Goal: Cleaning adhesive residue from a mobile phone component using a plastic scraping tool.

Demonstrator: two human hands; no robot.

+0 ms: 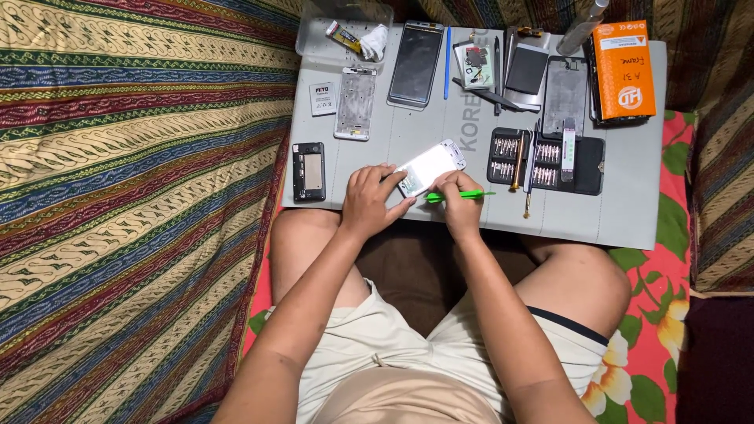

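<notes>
A white phone body (429,166) lies tilted on the grey work mat (628,196) near its front edge. My left hand (371,202) grips the phone's near left corner and steadies it. My right hand (458,206) holds a thin green pry tool (465,195) lying flat, with its tip at the phone's near edge. Both wrists rest at the mat's front edge above my knees.
On the mat lie a black phone frame (309,170), a silver frame (355,103), a dark screen panel (415,64), a screwdriver bit case (545,161), an orange box (623,71) and a clear plastic tub (342,31). Striped fabric spreads to the left, floral cloth to the right.
</notes>
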